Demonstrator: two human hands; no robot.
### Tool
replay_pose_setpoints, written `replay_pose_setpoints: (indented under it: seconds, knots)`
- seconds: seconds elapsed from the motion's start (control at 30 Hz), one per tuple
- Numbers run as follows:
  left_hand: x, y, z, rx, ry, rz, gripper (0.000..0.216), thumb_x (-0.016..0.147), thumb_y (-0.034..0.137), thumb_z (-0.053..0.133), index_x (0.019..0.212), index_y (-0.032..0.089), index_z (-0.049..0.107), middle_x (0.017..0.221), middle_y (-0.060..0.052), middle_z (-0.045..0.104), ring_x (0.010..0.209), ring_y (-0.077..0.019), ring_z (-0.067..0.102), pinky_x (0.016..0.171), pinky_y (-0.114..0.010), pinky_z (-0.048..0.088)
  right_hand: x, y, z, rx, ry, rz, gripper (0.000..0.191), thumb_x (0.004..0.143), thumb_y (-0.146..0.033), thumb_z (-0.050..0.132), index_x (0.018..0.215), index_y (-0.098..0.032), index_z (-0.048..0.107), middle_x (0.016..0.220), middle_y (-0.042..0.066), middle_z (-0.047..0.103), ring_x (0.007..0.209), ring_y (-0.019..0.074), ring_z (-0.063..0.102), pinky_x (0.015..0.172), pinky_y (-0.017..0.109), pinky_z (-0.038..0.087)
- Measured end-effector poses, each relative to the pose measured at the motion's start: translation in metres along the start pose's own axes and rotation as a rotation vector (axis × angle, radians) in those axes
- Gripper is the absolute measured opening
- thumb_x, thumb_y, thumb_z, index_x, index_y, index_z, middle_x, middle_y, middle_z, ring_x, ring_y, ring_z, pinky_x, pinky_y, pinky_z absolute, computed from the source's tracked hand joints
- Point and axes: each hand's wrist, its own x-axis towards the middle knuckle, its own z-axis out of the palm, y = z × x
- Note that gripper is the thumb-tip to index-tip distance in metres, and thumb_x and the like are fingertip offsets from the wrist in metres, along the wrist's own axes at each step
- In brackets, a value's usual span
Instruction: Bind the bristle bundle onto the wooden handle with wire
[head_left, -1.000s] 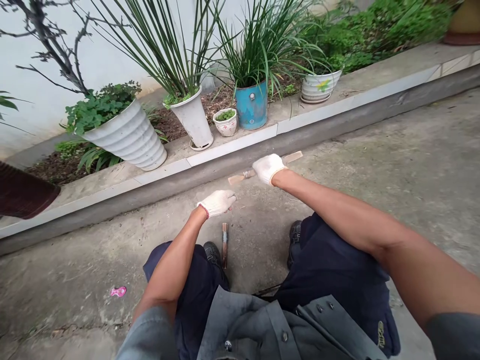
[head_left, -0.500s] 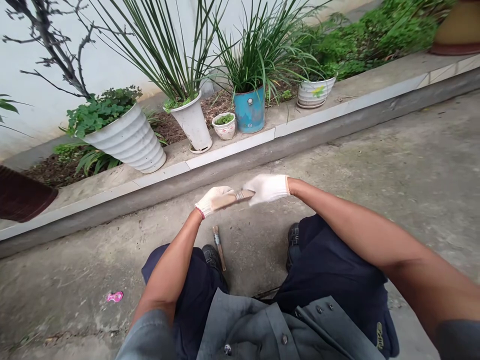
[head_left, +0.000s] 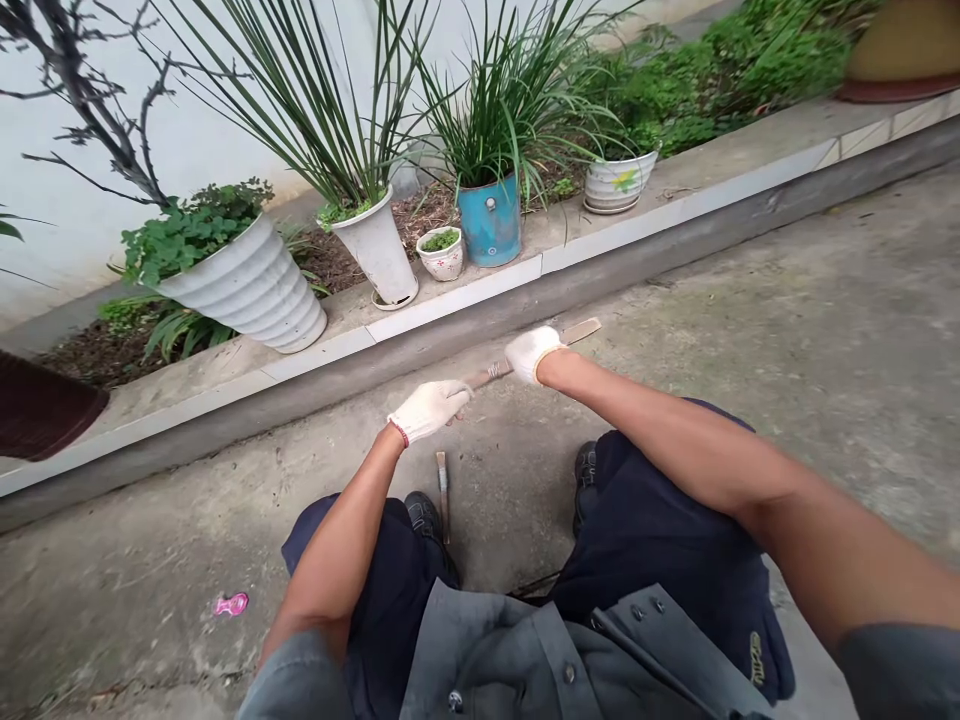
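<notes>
A wooden stick [head_left: 583, 330] with wire wound round its middle spans both hands, slanting up to the right above the concrete. My left hand [head_left: 431, 408], in a white knitted glove, is closed on its lower left end. My right hand [head_left: 532, 352], gloved the same way, wraps round it just right of the wire, and a flat pale end sticks out beyond the fist. What the stick's left end looks like is hidden by my left hand. On the ground below my left hand, beside my shoe, lies a flat paintbrush [head_left: 443, 497].
A low tiled ledge [head_left: 465, 298] runs across in front. On it stand a ribbed white pot [head_left: 255, 285], a tall white pot [head_left: 381, 250], a small pot [head_left: 442, 262], a blue bucket [head_left: 491, 225] and a white bowl [head_left: 619, 183]. A pink wrapper [head_left: 231, 604] lies at left.
My right hand has turned over and shifted slightly left and up, and the stick's right end now shows past it. The left hand has moved slightly down and still holds the stick.
</notes>
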Motion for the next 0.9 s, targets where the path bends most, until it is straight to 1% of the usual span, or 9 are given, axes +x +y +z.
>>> replay_pose_setpoints:
  seconds: [0.1,0.2,0.27,0.33,0.43,0.53,0.67,0.77,0.9]
  knots:
    - [0.000,-0.006,-0.006,-0.003,0.042,-0.011,0.037,0.095,0.043,0.044,0.104,0.020,0.072,0.077,0.000,0.070,0.060,-0.0131,0.061,0.055,-0.022,0.043,-0.011,-0.011,0.008,-0.063,-0.153,-0.163,0.038,0.071,-0.015,0.066,0.106,-0.010,0.079,0.102,0.023,0.075,0.094,0.0333,0.071,0.078,0.040,0.050]
    - [0.001,-0.012,-0.005,-0.013,0.059,-0.030,0.035,0.094,0.042,0.048,0.102,0.019,0.072,0.077,0.000,0.070,0.061,-0.0129,0.060,0.056,-0.022,0.044,-0.029,-0.014,0.006,0.004,-0.269,-0.391,0.033,0.070,-0.025,0.070,0.100,-0.013,0.078,0.090,0.013,0.075,0.077,0.0240,0.067,0.067,0.032,0.046]
    - [0.001,-0.013,-0.001,-0.030,0.037,-0.016,0.034,0.094,0.044,0.049,0.095,0.018,0.072,0.077,0.000,0.069,0.063,-0.0129,0.060,0.058,-0.022,0.045,-0.040,-0.012,-0.001,0.096,-0.260,-0.516,0.033,0.072,-0.036,0.070,0.098,-0.017,0.076,0.083,0.006,0.073,0.070,0.0187,0.062,0.063,0.028,0.041]
    - [0.001,-0.011,0.004,-0.075,0.001,0.008,0.038,0.095,0.047,0.048,0.089,0.017,0.071,0.077,-0.001,0.069,0.065,-0.0134,0.061,0.060,-0.022,0.046,-0.046,-0.008,-0.009,0.186,-0.163,-0.551,0.035,0.075,-0.044,0.068,0.097,-0.019,0.075,0.080,0.003,0.071,0.068,0.0161,0.059,0.061,0.026,0.038]
    - [0.001,-0.005,0.009,-0.153,-0.031,-0.001,0.042,0.097,0.051,0.046,0.091,0.016,0.069,0.081,-0.003,0.072,0.066,-0.0134,0.064,0.064,-0.023,0.049,-0.043,-0.004,-0.019,0.254,0.050,-0.374,0.036,0.081,-0.048,0.062,0.101,-0.020,0.073,0.086,0.006,0.073,0.072,0.0178,0.063,0.062,0.026,0.039]
    - [0.002,0.000,0.011,-0.160,-0.026,-0.007,0.040,0.098,0.048,0.046,0.088,0.017,0.068,0.084,-0.003,0.073,0.064,-0.0130,0.067,0.067,-0.024,0.050,-0.030,-0.001,-0.022,0.221,0.195,-0.146,0.035,0.085,-0.040,0.058,0.108,-0.018,0.073,0.097,0.013,0.075,0.086,0.0237,0.068,0.069,0.028,0.043]
    - [0.005,0.001,0.012,-0.155,-0.063,-0.015,0.032,0.097,0.040,0.045,0.092,0.017,0.067,0.083,-0.003,0.073,0.063,-0.0130,0.067,0.063,-0.023,0.050,-0.015,0.005,-0.021,0.230,0.271,0.062,0.034,0.087,-0.029,0.056,0.114,-0.014,0.072,0.105,0.021,0.074,0.098,0.0290,0.070,0.080,0.033,0.047]
    - [0.005,0.001,0.015,-0.128,-0.087,-0.030,0.031,0.096,0.037,0.044,0.099,0.017,0.067,0.082,-0.002,0.072,0.060,-0.0128,0.067,0.060,-0.022,0.049,-0.008,0.009,-0.019,0.165,0.323,0.139,0.033,0.084,-0.019,0.058,0.111,-0.010,0.074,0.106,0.026,0.073,0.102,0.0338,0.070,0.083,0.037,0.049]
    - [0.004,0.002,0.011,-0.081,-0.040,-0.028,0.034,0.096,0.039,0.043,0.102,0.018,0.069,0.078,0.000,0.071,0.060,-0.0130,0.065,0.059,-0.022,0.047,-0.004,0.006,-0.007,0.056,0.217,0.119,0.033,0.083,-0.014,0.058,0.109,-0.007,0.076,0.106,0.028,0.073,0.106,0.0373,0.069,0.085,0.043,0.050]
